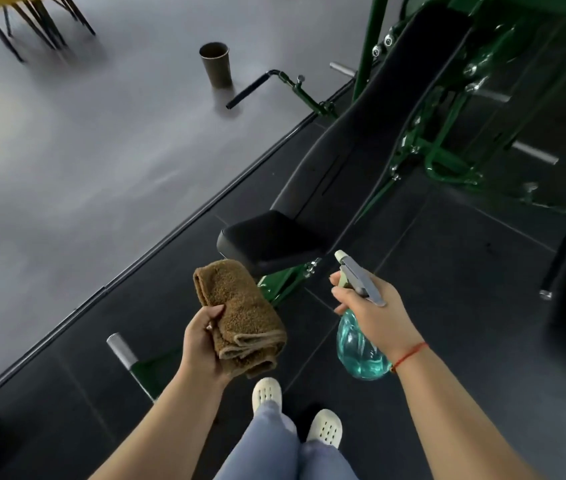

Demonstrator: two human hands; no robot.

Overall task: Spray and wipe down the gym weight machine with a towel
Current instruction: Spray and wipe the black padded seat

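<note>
The right hand point(375, 313) grips a spray bottle point(361, 344), one finger on the trigger, nozzle aimed at the black seat point(267, 237) of the green weight machine point(444, 157) just ahead. The left hand point(205, 341) holds a folded brown towel point(243, 317). This looks like the spraying step; next calls for squeezing, then wiping the seat with the towel

At lower centre the left hand point(205, 344) grips a folded brown towel point(243, 317); right of it the right hand point(375, 313) holds a teal spray bottle point(361, 355), nozzle aimed at the black seat pad point(267, 237) of the green weight machine point(447, 140). A dark cup point(215, 64) stands on the grey floor point(84, 150), upper centre.
</note>
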